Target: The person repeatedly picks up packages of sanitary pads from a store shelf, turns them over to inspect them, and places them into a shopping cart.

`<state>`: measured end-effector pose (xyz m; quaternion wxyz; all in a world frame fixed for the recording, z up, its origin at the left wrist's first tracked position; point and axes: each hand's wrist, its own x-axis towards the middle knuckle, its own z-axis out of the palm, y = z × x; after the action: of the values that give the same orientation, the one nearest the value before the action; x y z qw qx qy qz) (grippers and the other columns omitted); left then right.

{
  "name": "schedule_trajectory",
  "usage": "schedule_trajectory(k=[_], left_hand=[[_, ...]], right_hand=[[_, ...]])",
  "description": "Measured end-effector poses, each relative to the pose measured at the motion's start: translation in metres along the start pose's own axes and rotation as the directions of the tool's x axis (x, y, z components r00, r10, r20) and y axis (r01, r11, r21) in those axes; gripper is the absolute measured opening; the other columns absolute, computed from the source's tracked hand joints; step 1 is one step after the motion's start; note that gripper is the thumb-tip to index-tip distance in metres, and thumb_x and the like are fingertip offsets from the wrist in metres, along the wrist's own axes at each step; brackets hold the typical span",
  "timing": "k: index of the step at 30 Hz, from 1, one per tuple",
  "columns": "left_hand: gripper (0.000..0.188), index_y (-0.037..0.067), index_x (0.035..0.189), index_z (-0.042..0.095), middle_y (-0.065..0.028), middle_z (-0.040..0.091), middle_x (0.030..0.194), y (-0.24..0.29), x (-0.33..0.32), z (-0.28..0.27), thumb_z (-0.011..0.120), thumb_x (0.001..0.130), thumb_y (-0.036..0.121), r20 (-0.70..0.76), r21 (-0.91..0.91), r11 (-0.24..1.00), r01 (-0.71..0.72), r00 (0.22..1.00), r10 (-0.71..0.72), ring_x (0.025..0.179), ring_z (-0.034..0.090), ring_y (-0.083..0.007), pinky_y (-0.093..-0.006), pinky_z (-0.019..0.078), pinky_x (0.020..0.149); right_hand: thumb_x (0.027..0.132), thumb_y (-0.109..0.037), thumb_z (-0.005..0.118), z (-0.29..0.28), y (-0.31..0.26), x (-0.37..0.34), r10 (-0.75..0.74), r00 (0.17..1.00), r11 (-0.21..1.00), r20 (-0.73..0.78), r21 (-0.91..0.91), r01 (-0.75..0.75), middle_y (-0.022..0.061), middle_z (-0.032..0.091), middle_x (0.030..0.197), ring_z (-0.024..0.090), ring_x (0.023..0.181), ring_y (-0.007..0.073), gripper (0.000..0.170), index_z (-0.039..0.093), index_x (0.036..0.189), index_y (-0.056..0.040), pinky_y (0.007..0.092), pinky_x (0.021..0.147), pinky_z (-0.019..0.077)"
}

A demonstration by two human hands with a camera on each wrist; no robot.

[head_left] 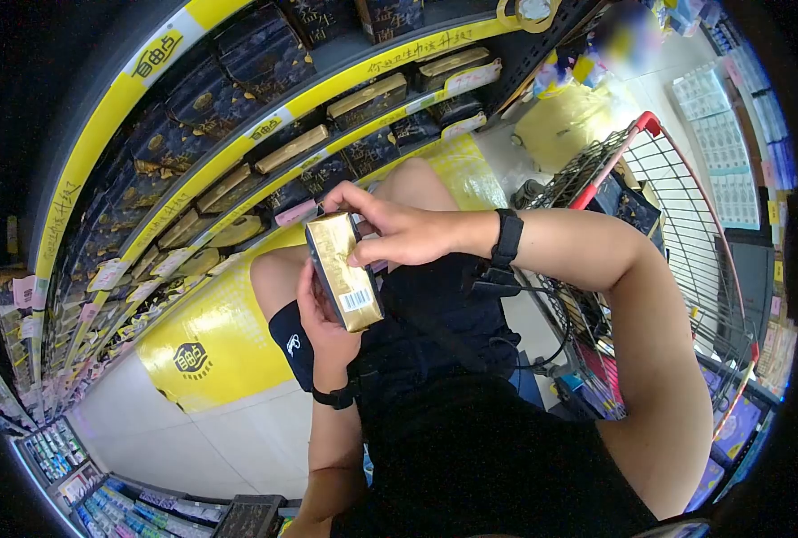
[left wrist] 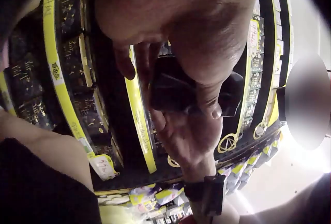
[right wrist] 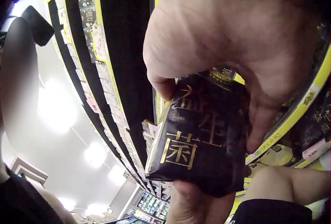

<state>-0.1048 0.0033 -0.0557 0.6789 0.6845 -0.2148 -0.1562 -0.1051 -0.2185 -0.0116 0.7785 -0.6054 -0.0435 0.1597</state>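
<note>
A small black-and-gold pack of sanitary pads [head_left: 336,255] is held over the person's lap, its gold side with a barcode facing up in the head view. The left hand [head_left: 332,336] grips the near end, fingers along the dark side. From the other side the right hand [head_left: 408,233] holds the pack, its thumb against the gold side and fingers around the far end. In the right wrist view the pack's black face [right wrist: 204,136] shows large gold characters, with a thumb of the left hand [right wrist: 194,195] at its lower edge.
Curved shelves with yellow edge strips [head_left: 264,125] carry rows of similar dark packs [head_left: 368,100] on the left and ahead. A wire shopping cart [head_left: 686,215] with a red handle stands at the right, holding dark packs. A yellow printed sheet [head_left: 229,332] covers the shelf base and floor.
</note>
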Motion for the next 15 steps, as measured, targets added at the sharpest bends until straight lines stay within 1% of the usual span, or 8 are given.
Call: schedule_trajectory(k=[1,6,7,9,10,12,13,15], left_hand=[[0.100,0.004,0.152,0.024,-0.0179,0.042,0.148,0.000,0.001,0.000,0.085,0.073,0.003,0.001,-0.006,1.000,-0.006,1.000,0.006,0.131,0.050,-0.0275,-0.0404,0.0461,0.107],[0.098,0.003,0.152,0.024,-0.0183,0.042,0.148,0.001,0.001,0.001,0.084,0.074,0.003,0.007,-0.023,1.000,-0.001,1.000,0.001,0.131,0.050,-0.0279,-0.0401,0.0463,0.107],[0.096,0.003,0.152,0.025,-0.0183,0.042,0.148,0.002,0.001,0.002,0.083,0.075,0.003,0.000,-0.029,1.000,0.004,1.000,-0.004,0.132,0.049,-0.0276,-0.0394,0.0445,0.108],[0.093,0.002,0.151,0.026,-0.0184,0.042,0.149,0.003,0.002,0.004,0.081,0.076,0.005,-0.013,-0.042,0.999,0.010,1.000,-0.010,0.134,0.047,-0.0270,-0.0381,0.0409,0.110],[0.095,0.002,0.150,0.027,-0.0176,0.041,0.148,-0.001,0.003,0.001,0.083,0.074,0.007,-0.005,-0.014,1.000,-0.018,1.000,0.018,0.133,0.047,-0.0270,-0.0389,0.0406,0.110],[0.100,0.003,0.148,0.029,-0.0161,0.041,0.146,-0.012,0.003,-0.006,0.089,0.069,0.012,0.013,0.044,0.996,-0.071,0.997,0.071,0.132,0.046,-0.0269,-0.0404,0.0400,0.110],[0.101,0.003,0.146,0.032,-0.0152,0.041,0.144,-0.013,0.001,-0.008,0.091,0.066,0.016,-0.026,0.043,0.998,-0.054,0.998,0.055,0.132,0.046,-0.0269,-0.0405,0.0376,0.111],[0.103,0.003,0.146,0.031,-0.0150,0.042,0.144,-0.006,0.001,-0.006,0.093,0.066,0.022,-0.091,0.020,0.993,-0.114,0.989,0.115,0.131,0.046,-0.0270,-0.0405,0.0380,0.111]], right_hand=[[0.087,-0.006,0.064,0.000,0.000,0.000,0.011,1.000,1.000,-0.002,0.003,-0.011,0.0116,0.044,0.127,0.053,0.107,0.0156,0.058,0.031,0.136,-0.0065,0.0301,0.083,0.0500],[0.088,-0.009,0.066,-0.003,0.014,0.005,-0.080,0.997,0.994,-0.012,-0.081,0.078,0.0127,0.044,0.127,0.051,0.111,0.0171,0.058,0.032,0.135,-0.0039,0.0328,0.092,0.0472],[0.089,-0.010,0.066,-0.004,0.017,0.006,-0.102,0.995,0.990,-0.016,-0.095,0.100,0.0132,0.044,0.127,0.051,0.111,0.0174,0.057,0.032,0.134,-0.0032,0.0332,0.094,0.0465],[0.091,-0.015,0.068,-0.004,0.017,0.006,-0.171,0.983,0.953,-0.062,-0.262,0.149,0.0137,0.046,0.124,0.052,0.112,0.0181,0.056,0.034,0.133,-0.0018,0.0337,0.094,0.0467],[0.091,-0.018,0.070,-0.003,0.016,0.005,-0.208,0.975,0.924,-0.080,-0.344,0.169,0.0140,0.048,0.122,0.052,0.112,0.0184,0.056,0.035,0.132,-0.0011,0.0340,0.094,0.0468],[0.092,-0.021,0.070,-0.003,0.007,0.003,-0.111,0.989,0.936,-0.102,-0.345,0.069,0.0132,0.051,0.119,0.053,0.111,0.0183,0.055,0.036,0.131,-0.0004,0.0334,0.094,0.0471],[0.093,-0.023,0.071,-0.002,0.004,0.002,-0.062,0.992,0.939,-0.112,-0.344,0.019,0.0129,0.052,0.117,0.053,0.110,0.0183,0.055,0.037,0.130,0.0000,0.0331,0.094,0.0472],[0.093,-0.022,0.070,0.000,0.011,0.005,-0.003,0.993,0.996,-0.114,-0.084,-0.007,0.0111,0.054,0.114,0.055,0.106,0.0170,0.052,0.038,0.130,-0.0016,0.0318,0.090,0.0492]])
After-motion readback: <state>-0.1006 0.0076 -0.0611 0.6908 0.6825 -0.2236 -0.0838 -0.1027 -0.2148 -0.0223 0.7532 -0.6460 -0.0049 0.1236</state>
